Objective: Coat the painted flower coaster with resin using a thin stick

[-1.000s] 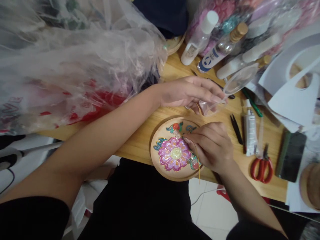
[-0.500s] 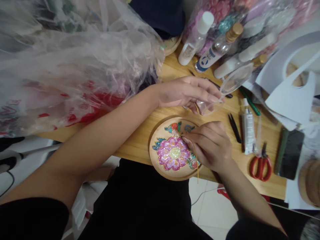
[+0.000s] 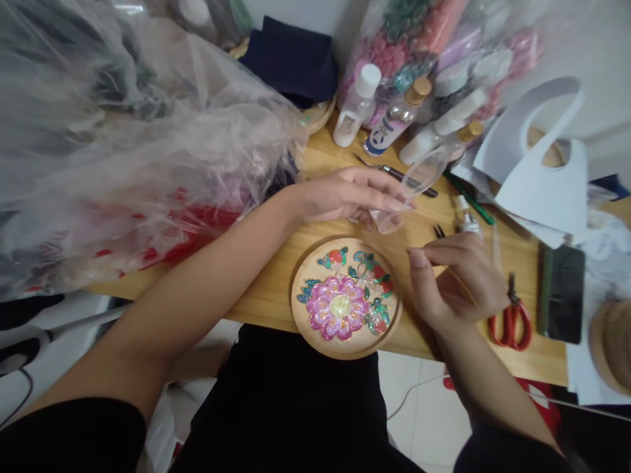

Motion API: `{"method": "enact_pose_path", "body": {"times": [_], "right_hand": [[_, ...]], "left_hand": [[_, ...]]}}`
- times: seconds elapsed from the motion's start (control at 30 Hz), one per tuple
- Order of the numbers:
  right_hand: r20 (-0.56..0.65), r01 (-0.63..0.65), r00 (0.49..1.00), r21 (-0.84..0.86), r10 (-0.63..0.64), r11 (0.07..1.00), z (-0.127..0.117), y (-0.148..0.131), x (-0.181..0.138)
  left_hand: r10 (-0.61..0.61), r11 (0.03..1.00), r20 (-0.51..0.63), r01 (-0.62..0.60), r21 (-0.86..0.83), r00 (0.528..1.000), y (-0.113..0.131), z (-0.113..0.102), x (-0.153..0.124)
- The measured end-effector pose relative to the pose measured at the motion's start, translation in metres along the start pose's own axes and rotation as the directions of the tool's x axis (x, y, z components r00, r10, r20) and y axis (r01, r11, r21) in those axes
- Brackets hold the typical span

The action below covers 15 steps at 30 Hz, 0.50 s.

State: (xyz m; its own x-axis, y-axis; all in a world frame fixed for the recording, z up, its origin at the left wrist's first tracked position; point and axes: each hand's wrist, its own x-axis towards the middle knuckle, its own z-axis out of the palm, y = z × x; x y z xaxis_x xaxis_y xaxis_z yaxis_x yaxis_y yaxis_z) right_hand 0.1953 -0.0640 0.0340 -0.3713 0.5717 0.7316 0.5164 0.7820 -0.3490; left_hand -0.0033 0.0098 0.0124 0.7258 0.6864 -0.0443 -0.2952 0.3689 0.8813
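A round wooden disc (image 3: 305, 322) lies at the table's front edge, decorated with a glittery pink flower (image 3: 338, 306) and small red and green motifs. My left hand (image 3: 345, 196) rests palm down just beyond the disc, fingertips pinching a small clear plastic bag (image 3: 411, 190). To the right of the disc hovers my right hand (image 3: 456, 279), fingers curled and pinched together; what they hold is too thin to name.
A large heap of clear plastic bags (image 3: 123, 144) fills the left of the wooden table (image 3: 266, 289). Behind stand glue bottles (image 3: 355, 105) and bagged beads. On the right lie a pen (image 3: 404, 175), red scissors (image 3: 513, 318), a dark phone (image 3: 559, 289) and white paper cut-outs (image 3: 537, 177).
My right hand has lifted off the disc and drawn back to its right, uncovering the small motifs. The camera view has tilted up a little. My left hand has stayed on the bag.
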Motion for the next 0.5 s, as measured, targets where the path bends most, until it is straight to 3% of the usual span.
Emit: {"method": "enact_pose_path", "body": {"times": [0.13,0.5], "right_hand": [[0.027,-0.045,0.999,-0.076,0.047,0.996,0.0031,-0.0003,0.0002],[0.119,-0.041,0.991,-0.16,0.06,0.986,0.0061,0.0005,0.0017]], "left_hand": [[0.0,1.0,0.055,0.001,-0.01,0.998,0.0002,-0.0009,-0.0013],[0.014,0.995,0.047,-0.018,0.099,0.999,0.0024,-0.0013,-0.003]]}}
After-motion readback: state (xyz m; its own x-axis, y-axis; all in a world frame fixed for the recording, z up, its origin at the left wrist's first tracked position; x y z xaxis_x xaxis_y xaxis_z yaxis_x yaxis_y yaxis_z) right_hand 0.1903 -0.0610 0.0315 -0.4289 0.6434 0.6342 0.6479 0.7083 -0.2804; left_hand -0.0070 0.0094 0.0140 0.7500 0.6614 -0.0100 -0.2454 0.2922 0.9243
